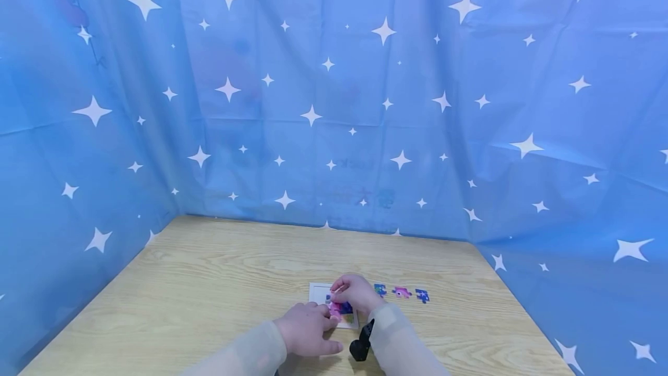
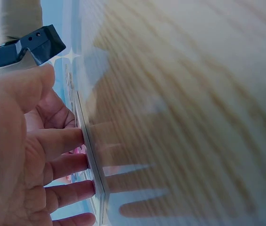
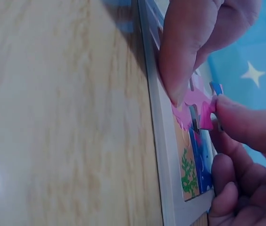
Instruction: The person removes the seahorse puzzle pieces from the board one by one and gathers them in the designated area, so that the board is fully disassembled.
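A white-framed jigsaw puzzle board (image 1: 317, 289) lies on the table, partly filled with pink, blue and sandy pieces. My right hand (image 1: 356, 292) is over its far right part. Between thumb and fingers that hand pinches a pink and blue puzzle piece (image 3: 206, 115), tilted above the board in the right wrist view. On the board's near left side, my left hand (image 1: 309, 329) rests its fingertips, fingers extended and spread; the left wrist view shows them touching the board's edge (image 2: 91, 150). Both hands cover part of the picture.
To the right of the board lie three loose puzzle pieces: a blue-green one (image 1: 380, 289), a pink one (image 1: 402, 292) and a dark blue one (image 1: 422, 295). A black device (image 1: 362, 344) is strapped to the right wrist. Blue star-patterned curtains (image 1: 334, 144) border the wooden table (image 1: 219, 283).
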`<action>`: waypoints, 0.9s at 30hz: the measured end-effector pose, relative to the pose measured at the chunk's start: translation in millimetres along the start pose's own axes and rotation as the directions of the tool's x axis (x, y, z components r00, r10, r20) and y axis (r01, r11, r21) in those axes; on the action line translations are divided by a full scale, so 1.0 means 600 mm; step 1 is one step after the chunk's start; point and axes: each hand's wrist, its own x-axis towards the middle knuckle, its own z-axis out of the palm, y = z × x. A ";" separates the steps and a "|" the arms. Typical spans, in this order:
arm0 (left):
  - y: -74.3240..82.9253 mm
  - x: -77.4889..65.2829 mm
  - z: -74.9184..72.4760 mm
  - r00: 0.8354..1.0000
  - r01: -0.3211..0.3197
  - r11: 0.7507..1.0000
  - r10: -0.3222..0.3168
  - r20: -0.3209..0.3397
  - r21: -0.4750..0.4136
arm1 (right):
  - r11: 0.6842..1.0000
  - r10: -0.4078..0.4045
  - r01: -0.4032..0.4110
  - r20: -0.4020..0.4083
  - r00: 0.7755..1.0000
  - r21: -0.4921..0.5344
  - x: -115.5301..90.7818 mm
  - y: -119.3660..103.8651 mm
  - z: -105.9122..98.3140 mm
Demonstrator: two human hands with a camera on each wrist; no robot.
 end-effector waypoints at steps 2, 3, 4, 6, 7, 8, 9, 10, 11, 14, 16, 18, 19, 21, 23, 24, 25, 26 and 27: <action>0.000 0.000 0.001 1.000 -0.005 1.000 0.005 -0.004 0.001 | 1.000 -0.009 0.009 0.004 1.000 -0.003 0.000 0.002 -0.001; 0.001 0.000 0.001 1.000 -0.007 1.000 0.007 -0.006 0.003 | 1.000 -0.012 0.012 0.006 1.000 -0.005 0.000 0.003 -0.002; 0.001 0.000 0.002 1.000 -0.008 1.000 0.008 -0.008 0.004 | 1.000 -0.016 0.016 0.006 1.000 -0.008 0.001 0.004 -0.002; 0.001 0.000 0.003 1.000 -0.009 1.000 0.009 -0.010 0.003 | 1.000 -0.023 0.023 0.006 1.000 -0.012 0.002 0.006 -0.003; 0.001 0.000 0.003 1.000 -0.008 1.000 0.008 -0.011 0.001 | 1.000 -0.024 0.024 0.008 1.000 -0.010 0.003 0.007 -0.004; 0.001 0.000 0.003 1.000 -0.006 1.000 0.006 -0.010 -0.002 | 1.000 -0.023 0.023 0.010 1.000 -0.010 0.003 0.008 -0.004; 0.000 0.000 0.003 1.000 -0.003 1.000 0.003 -0.008 -0.005 | 1.000 -0.022 0.022 0.012 1.000 -0.009 0.003 0.008 -0.005; 0.000 0.000 0.003 1.000 0.000 1.000 0.000 -0.004 -0.010 | 1.000 -0.020 0.020 0.014 1.000 -0.006 0.004 0.010 -0.006; 0.000 0.000 0.003 1.000 0.003 1.000 -0.003 -0.002 -0.014 | 1.000 -0.013 0.013 0.015 1.000 0.000 0.005 0.011 -0.006; 0.000 -0.001 0.002 1.000 0.009 1.000 -0.009 0.002 -0.022 | 1.000 -0.003 0.003 0.017 1.000 0.009 0.005 0.012 -0.008; 0.000 -0.001 0.003 1.000 0.008 1.000 -0.008 0.001 -0.022 | 1.000 -0.003 0.002 0.017 1.000 0.012 0.006 0.012 -0.007; 0.000 -0.001 0.003 1.000 0.005 1.000 -0.005 -0.001 -0.020 | 1.000 -0.006 0.006 0.017 1.000 0.008 0.005 0.012 -0.007; 0.000 -0.001 0.003 1.000 0.004 1.000 -0.004 -0.002 -0.019 | 1.000 -0.007 0.007 0.018 1.000 0.007 0.005 0.012 -0.007; -0.001 0.000 0.004 1.000 0.001 1.000 -0.001 -0.001 -0.021 | 1.000 -0.008 0.008 0.018 1.000 0.003 0.005 0.011 -0.007; -0.002 0.000 0.004 1.000 0.003 1.000 -0.003 0.002 -0.028 | 1.000 -0.001 0.001 0.016 1.000 0.005 0.005 0.010 -0.008; -0.002 0.001 0.004 1.000 0.004 1.000 -0.004 0.003 -0.030 | 1.000 0.001 -0.001 0.014 1.000 0.006 0.005 0.010 -0.009; -0.002 0.001 0.004 1.000 0.005 0.999 -0.005 0.003 -0.034 | 1.000 0.003 -0.003 0.013 1.000 0.009 0.005 0.010 -0.009; -0.003 0.001 0.004 1.000 0.006 0.999 -0.006 0.003 -0.035 | 1.000 0.006 -0.006 0.013 1.000 0.015 0.005 0.010 -0.010; -0.003 0.002 0.004 1.000 0.007 0.999 -0.007 0.002 -0.037 | 1.000 0.010 -0.011 0.012 1.000 0.020 0.005 0.010 -0.011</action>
